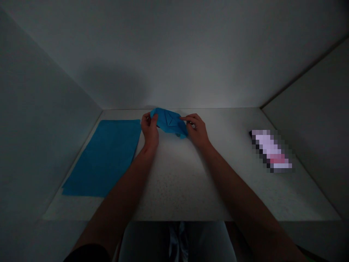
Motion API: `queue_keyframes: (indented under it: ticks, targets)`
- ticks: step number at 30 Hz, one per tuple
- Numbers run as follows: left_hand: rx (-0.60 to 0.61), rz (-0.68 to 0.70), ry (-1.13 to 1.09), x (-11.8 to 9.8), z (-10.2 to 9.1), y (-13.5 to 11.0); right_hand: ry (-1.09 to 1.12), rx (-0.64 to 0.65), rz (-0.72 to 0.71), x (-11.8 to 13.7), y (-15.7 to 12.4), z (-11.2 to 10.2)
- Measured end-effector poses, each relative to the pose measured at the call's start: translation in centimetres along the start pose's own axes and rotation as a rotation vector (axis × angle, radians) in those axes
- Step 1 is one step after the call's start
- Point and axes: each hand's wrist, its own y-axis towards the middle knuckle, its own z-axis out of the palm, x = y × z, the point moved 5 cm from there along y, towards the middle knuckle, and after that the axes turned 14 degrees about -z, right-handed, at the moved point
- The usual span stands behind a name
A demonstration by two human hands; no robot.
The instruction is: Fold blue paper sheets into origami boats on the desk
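Note:
A folded blue paper shape [169, 121] is held just above the far middle of the white table [180, 182]. My left hand [149, 131] pinches its left end, thumb on top. My right hand [196, 130] pinches its right end with fingers curled round the edge. Both forearms reach forward from the near edge. The scene is dim, so the folds of the paper are hard to read.
A flat blue sheet of paper [105, 156] lies on the table's left side. A blurred, pixelated oblong object [272, 151] rests at the right. White walls close in the table at the left, back and right.

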Motion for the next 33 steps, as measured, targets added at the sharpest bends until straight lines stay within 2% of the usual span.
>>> queue_keyframes:
  ticks: [4, 8, 10, 14, 18, 21, 26, 30, 33]
  targets:
    - [0.112, -0.058, -0.016, 0.3, 0.9, -0.5, 0.060, -0.012, 0.030, 0.2, -0.1, 0.0]
    - [0.232, -0.146, -0.090, 0.6, 1.7, -0.8, 0.164, -0.085, 0.160, -1.2, -0.7, 0.2]
    - [0.255, -0.156, -0.120, 0.6, 1.8, -0.9, 0.225, -0.043, 0.184, -1.7, -0.8, 0.6]
    - [0.272, -0.171, -0.113, 1.0, 1.8, -0.5, 0.276, 0.121, 0.135, -1.1, -0.8, 1.4]
    - [0.142, -0.108, -0.055, 1.3, 0.8, 0.3, 0.231, 0.156, 0.162, -0.8, -0.7, 1.4]
    - [0.095, -0.010, 0.046, 0.9, 0.6, -0.2, 0.206, 0.110, 0.198, -1.1, -0.6, 1.2]
    - [0.298, 0.024, 0.151, 1.0, 2.2, -1.8, 0.155, -0.036, 0.169, -0.7, -0.3, 0.4]
    - [0.331, 0.036, 0.230, 1.3, 2.5, -2.0, 0.098, -0.135, 0.168, 0.0, -0.3, -0.4]
    - [0.348, -0.024, 0.267, 1.7, 2.5, -1.8, 0.058, -0.165, 0.136, 0.4, -0.2, -0.8]
